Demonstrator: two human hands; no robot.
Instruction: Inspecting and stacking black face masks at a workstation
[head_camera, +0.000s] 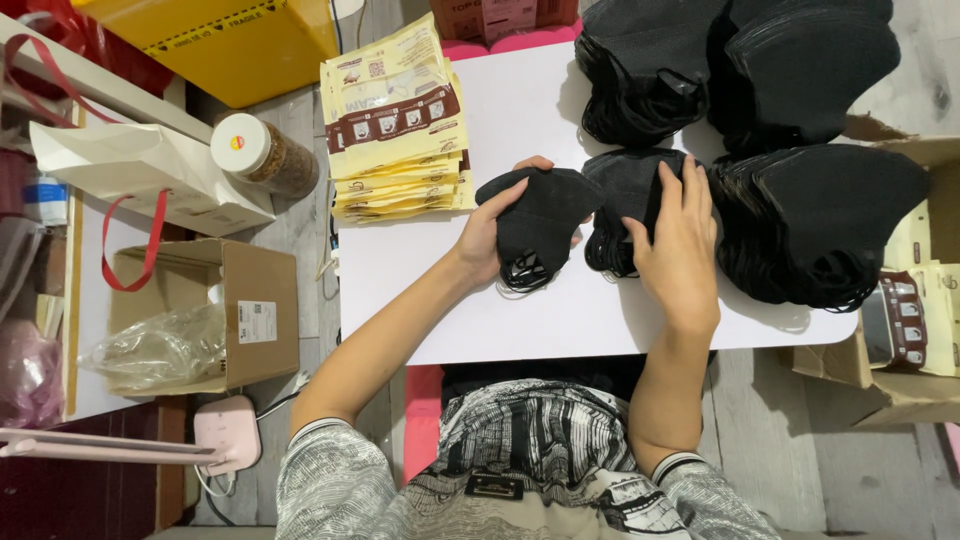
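Left hand (487, 232) grip clasps black masks (540, 225) — right hand (680, 245) lies released on neighbouring stack (620, 205).

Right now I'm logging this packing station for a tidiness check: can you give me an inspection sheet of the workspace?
Surface: white table, bare in its near part.
Job's things: small bunch of black face masks in the left hand; small stack of black masks under the right hand; three large mask piles at the far and right side.
Clutter: stack of yellow pouches at the table's left.
Grippers: left fingers closed on the bunch; right fingers spread flat on the stack.
Cables: a white cable by the pink lamp base.
Surroundings: cardboard box with a plastic bag, white-lidded jar, white paper bag, open box of pouches at right.
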